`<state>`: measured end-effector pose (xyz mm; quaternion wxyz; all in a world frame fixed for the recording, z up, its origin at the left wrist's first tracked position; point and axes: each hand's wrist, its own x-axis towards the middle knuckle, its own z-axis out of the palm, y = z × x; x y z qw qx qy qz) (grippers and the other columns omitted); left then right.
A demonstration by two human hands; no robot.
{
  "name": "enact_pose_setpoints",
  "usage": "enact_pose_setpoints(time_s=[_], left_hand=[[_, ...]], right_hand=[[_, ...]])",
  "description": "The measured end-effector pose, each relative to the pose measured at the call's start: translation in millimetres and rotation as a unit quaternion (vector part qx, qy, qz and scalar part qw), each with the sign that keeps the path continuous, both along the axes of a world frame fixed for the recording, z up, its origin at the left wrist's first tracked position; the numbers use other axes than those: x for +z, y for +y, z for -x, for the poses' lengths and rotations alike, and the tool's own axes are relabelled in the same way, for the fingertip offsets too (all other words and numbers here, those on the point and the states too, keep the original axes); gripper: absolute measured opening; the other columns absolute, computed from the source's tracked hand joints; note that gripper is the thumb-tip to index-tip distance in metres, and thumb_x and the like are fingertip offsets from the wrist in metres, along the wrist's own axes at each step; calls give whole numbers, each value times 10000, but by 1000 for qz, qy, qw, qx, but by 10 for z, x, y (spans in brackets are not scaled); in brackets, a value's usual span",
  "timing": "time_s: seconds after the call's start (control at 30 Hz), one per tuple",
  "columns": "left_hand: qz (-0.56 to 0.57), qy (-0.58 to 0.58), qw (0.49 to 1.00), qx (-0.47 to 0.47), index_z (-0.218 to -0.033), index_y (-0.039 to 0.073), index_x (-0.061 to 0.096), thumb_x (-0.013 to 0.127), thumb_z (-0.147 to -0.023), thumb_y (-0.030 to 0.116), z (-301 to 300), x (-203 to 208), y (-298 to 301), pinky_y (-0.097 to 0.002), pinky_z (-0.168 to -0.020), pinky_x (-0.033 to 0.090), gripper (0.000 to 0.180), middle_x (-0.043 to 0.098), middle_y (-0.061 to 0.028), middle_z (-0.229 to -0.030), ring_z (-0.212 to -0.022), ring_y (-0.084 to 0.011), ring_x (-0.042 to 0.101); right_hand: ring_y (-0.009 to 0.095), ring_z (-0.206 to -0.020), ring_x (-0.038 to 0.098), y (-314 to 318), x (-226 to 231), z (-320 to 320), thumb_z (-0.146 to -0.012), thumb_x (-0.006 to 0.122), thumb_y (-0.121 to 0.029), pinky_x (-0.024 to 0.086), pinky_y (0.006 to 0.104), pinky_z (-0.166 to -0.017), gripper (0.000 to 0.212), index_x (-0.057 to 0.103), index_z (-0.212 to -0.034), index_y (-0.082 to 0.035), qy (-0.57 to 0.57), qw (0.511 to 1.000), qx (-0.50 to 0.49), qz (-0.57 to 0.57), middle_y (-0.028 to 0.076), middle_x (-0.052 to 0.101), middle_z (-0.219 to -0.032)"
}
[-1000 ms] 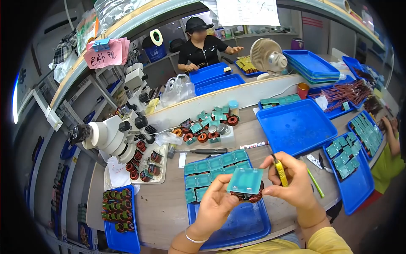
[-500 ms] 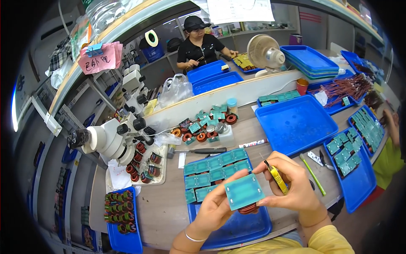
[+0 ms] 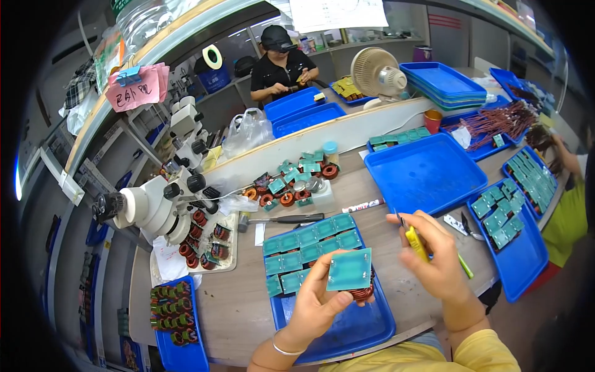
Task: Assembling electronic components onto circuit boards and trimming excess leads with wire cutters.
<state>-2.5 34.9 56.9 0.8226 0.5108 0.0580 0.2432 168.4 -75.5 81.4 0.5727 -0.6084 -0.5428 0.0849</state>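
Observation:
My left hand [image 3: 314, 312] grips a coil component [image 3: 349, 271]: a square green circuit board with reddish copper windings under it, tilted so the board faces me. To its right, my right hand [image 3: 441, 259] is closed round a yellow utility knife [image 3: 416, 243], its thin dark tip pointing up and left. Knife and board are apart. Below the hands lies a blue tray [image 3: 365, 325], whose far part holds rows of similar green-topped components [image 3: 308, 236].
A microscope [image 3: 145, 208] stands at left beside a white tray with coils. Wound coils fill a blue tray [image 3: 180, 356] at lower left. Another blue tray [image 3: 427, 170] lies far right of centre. A screwdriver [image 3: 291, 219] and marker [image 3: 364, 206] lie beyond the components. A co-worker [image 3: 282, 68] sits across the partition.
My right hand with the knife has drawn away from the board, up and to the right. The component has turned in my left hand. The view has shifted slightly.

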Motion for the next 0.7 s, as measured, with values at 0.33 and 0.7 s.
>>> enact_pose_setpoints(time_s=[0.33,0.7], left_hand=[[-9,12,1000,-16,-1366,-33,192,650,-809,248,-20,65,-88,-314,-614,474,774,513,-224,-1143,-788,-273,610],[-27,38,998,-35,-1290,7,305,639,-789,446,-11,71,-98,-252,-562,472,745,501,-309,-1141,-774,-208,604]], right_hand=[[338,-836,579,-189,-1412,157,-812,558,-134,467,400,-677,272,534,-1053,-11,-125,946,-93,283,171,570,-913],[336,-1126,414,-453,-1476,-176,-670,688,-112,310,466,-938,508,509,-1138,-28,-265,887,-277,256,152,461,-1190]])
